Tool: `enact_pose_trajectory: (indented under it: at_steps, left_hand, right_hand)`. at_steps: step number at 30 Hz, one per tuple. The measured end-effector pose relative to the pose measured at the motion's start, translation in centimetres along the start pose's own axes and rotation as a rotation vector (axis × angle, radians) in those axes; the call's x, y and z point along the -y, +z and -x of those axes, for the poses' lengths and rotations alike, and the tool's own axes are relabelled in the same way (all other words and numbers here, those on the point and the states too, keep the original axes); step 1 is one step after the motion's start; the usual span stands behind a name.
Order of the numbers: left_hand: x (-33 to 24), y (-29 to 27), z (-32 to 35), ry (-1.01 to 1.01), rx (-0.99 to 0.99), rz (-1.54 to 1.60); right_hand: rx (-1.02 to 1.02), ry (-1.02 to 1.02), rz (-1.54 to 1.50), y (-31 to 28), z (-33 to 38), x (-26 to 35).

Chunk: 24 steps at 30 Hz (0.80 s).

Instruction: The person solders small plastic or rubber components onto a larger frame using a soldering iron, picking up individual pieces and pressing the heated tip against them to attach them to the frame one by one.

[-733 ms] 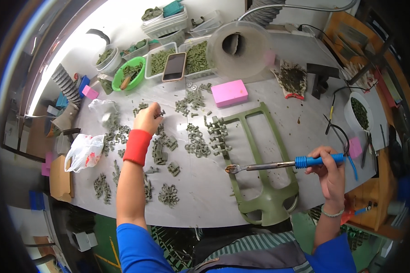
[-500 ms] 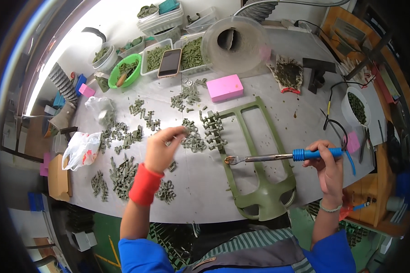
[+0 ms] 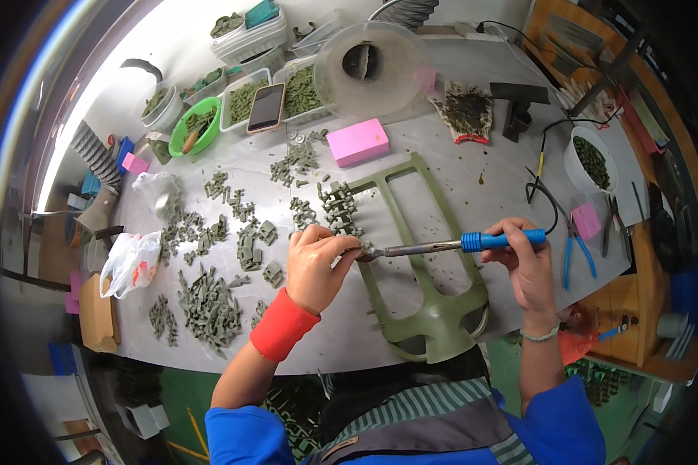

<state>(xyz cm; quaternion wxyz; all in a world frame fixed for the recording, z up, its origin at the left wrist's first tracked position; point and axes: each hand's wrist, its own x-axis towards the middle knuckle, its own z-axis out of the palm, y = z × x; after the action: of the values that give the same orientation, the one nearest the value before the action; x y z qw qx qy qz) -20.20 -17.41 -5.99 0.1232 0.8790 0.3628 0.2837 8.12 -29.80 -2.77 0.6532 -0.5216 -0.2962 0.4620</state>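
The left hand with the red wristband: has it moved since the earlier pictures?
Yes. The left hand moved right, from the scattered green pieces to the green plastic frame.

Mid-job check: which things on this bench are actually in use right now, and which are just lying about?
In use:
left hand pinching a small green part
right hand holding the blue-handled soldering iron
green frame

Lying about:
pink block
phone
blue pliers
white plastic bag

One head cam, fisheye, looks steeply down at the desk (image 3: 473,170) from close above; forearms enter from bottom edge, hands at frame centre, desk edges bend toward rim. No 2nd view to share.
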Motion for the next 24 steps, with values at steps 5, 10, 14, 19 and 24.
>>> enact_pose_trajectory:
  at_steps: [5, 10, 14, 19, 24]
  left_hand:
    - [0.0, 0.4, 0.0, -0.028, 0.015, -0.011]
    - [0.4, 0.4, 0.0, 0.004, -0.009, -0.032]
    - [0.3, 0.4, -0.1, -0.017, 0.011, -0.026]
    - [0.4, -0.2, 0.1, -0.055, 0.017, -0.032]
    - [1.7, -1.4, -1.9, -0.026, -0.039, 0.105]
  right_hand:
    - [-0.002, 0.015, -0.041, 0.1, -0.3, -0.8]
    - [0.02, 0.011, -0.042, 0.1, -0.4, -1.0]
    - [0.024, -0.008, -0.021, -0.3, -0.3, -0.4]
    - [-0.001, -0.016, 0.034, -0.9, 0.0, 1.5]
    - [-0.034, 0.012, 0.032, -1.8, 0.3, 2.6]
